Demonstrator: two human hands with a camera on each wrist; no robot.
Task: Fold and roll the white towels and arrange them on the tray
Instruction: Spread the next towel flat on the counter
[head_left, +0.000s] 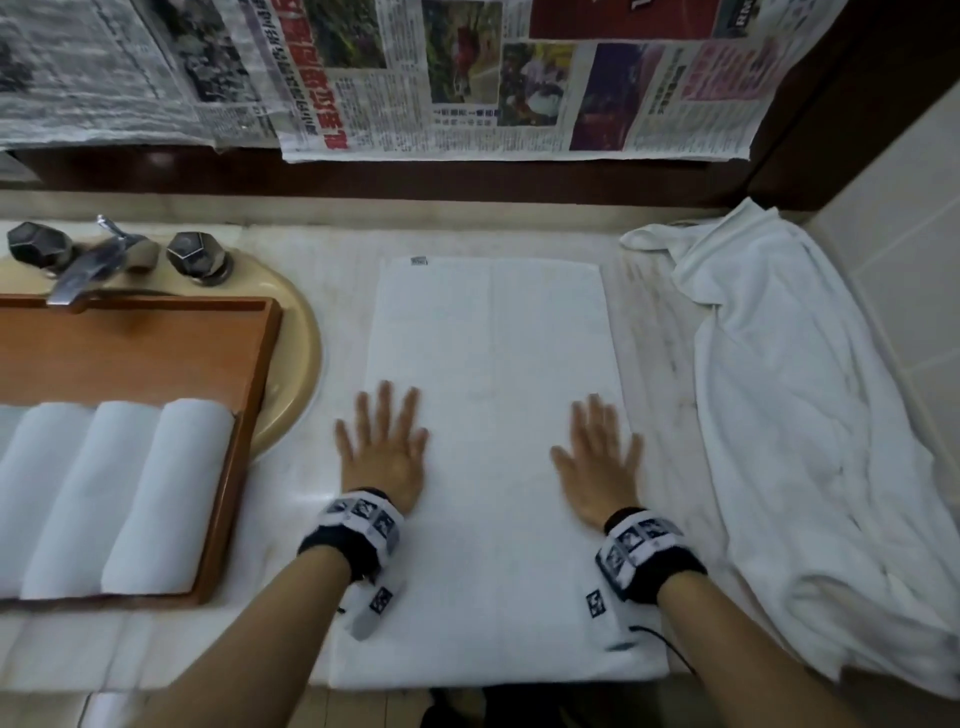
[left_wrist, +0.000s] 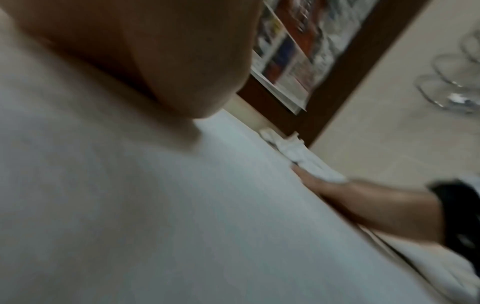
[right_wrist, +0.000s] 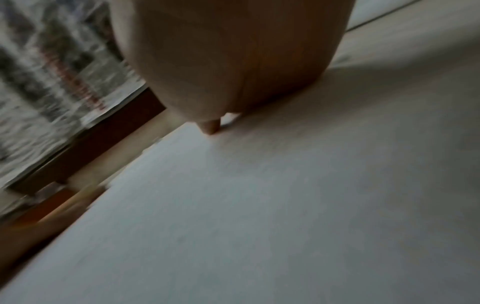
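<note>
Well to the left of the left hand, the wooden tray (head_left: 223, 374) sits over the sink (head_left: 296, 364) and already carries 3 rolled towels (head_left: 166, 493) side by side at its near end. The left hand (head_left: 384, 457) lies flat, fingers spread and straight, on the left edge of the folded towel (head_left: 493, 364), holding nothing. The towel stretches away from both hands as 1 long strip on the counter (head_left: 654, 332). The right hand (head_left: 597, 462) presses its right edge the same way, palm down and fingers loose. Just right of that hand, a crumpled towel (head_left: 805, 415) waits against the wall.

The folded towel looks soft, light and limp, so it probably creeps or skews when pushed. For rolling, the near short edge below the wrists seems the place to take hold, pinching both corners evenly.
</note>
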